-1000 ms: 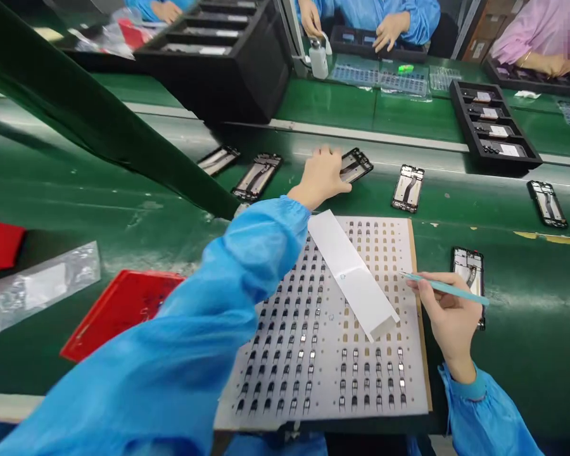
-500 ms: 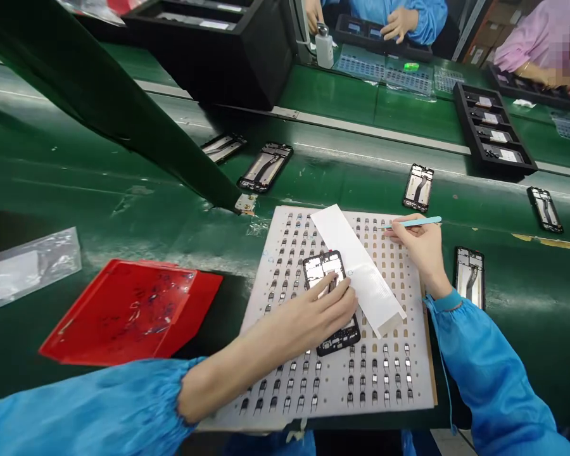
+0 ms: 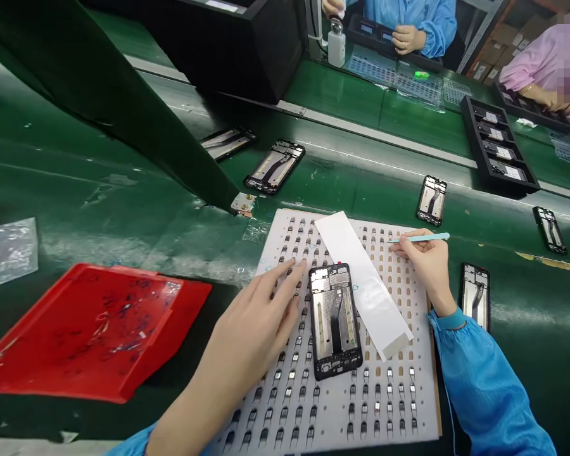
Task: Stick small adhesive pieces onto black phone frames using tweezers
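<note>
In the head view, a phone frame [image 3: 335,320] lay flat on a white parts sheet [image 3: 399,405], its long side running away from the person, just left of a white strip [image 3: 361,278] that crossed the sheet at a slant. The left hand [image 3: 261,316] rested on the sheet just beside the frame's left edge, fingers spread and slack, gripping nothing; whether the fingertips touched the frame could not be told. The right hand [image 3: 425,263] was curled near the sheet's far right part, pinching a teal stylus [image 3: 420,237] whose tip pointed left over the rows of small parts. Both arms wore blue sleeves.

The sheet sat on a green belt [image 3: 123,209]. A red tray [image 3: 90,329] lay to the left of the sheet, near the person, and a clear bag [image 3: 7,250] lay further left. More frames lay apart on the belt: one [image 3: 475,294] just right of the right wrist, one [image 3: 432,199] beyond the stylus, one [image 3: 275,166] beyond the sheet's far left corner. A dark green bar [image 3: 123,107] slanted down to the belt near that corner. Across the belt, a black tray [image 3: 496,149] held parts, and another person's hand [image 3: 406,38] in a blue sleeve rested at a far bench beside a white bottle [image 3: 336,47].
</note>
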The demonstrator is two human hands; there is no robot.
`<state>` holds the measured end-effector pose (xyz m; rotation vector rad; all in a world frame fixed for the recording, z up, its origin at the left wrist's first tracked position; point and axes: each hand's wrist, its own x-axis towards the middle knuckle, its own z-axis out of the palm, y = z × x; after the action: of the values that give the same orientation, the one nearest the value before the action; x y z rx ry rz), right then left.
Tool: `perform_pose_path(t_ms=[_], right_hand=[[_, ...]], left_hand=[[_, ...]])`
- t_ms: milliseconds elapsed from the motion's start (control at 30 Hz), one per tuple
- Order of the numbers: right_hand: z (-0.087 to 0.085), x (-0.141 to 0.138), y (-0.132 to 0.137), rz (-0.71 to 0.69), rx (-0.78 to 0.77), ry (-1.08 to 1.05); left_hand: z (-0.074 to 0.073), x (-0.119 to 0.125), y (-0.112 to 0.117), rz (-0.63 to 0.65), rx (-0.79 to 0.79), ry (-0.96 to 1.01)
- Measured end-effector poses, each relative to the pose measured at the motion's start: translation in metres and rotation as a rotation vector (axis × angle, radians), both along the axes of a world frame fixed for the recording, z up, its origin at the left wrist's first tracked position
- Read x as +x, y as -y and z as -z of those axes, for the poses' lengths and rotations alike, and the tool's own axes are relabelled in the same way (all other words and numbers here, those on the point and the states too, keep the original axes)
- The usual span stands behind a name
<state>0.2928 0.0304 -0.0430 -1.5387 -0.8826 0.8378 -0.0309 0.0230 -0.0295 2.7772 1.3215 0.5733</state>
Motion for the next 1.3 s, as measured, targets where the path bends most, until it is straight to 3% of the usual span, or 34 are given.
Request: perform_pose_path(t_ms=[200, 333, 467, 567, 833, 1067, 1167, 1233, 1300], right_hand=[[-0.002, -0.004, -0.002, 0.049, 0.014, 0.012], [-0.020, -0.020, 0.012, 0.097, 0.032, -0.032], [-0.044, -0.049, 0.045, -0.009, -0.031, -0.171], [-0.054, -0.069, 0.067, -0.118, -0.082, -0.243], [-0.055, -0.091, 0.084, -0.198, -0.111, -0.288], [-0.053, -0.116, 0.094, -0.106, 0.075, -0.101], [-0.053, -0.118, 0.083, -0.075, 0.135, -0.043], [-0.050, -0.112, 0.068, -0.057, 0.139, -0.030], [-0.044, -0.104, 0.051, -0.043, 0.105, -0.039]], left_hand=[[0.000, 0.003, 0.001, -0.029, -0.035, 0.103], [-0.014, 0.016, 0.007, 0.002, -0.094, 0.378], [-0.027, 0.036, 0.016, 0.061, -0.176, 0.690], [-0.032, 0.041, 0.018, 0.098, -0.176, 0.779], [-0.034, 0.029, 0.023, 0.129, -0.141, 0.798], [-0.029, 0.033, 0.032, -0.017, -0.369, 0.951], [-0.033, 0.017, 0.035, -0.046, -0.409, 0.897], [-0.038, -0.006, 0.036, -0.093, -0.333, 0.784], [-0.042, -0.037, 0.035, -0.219, -0.195, 0.645]])
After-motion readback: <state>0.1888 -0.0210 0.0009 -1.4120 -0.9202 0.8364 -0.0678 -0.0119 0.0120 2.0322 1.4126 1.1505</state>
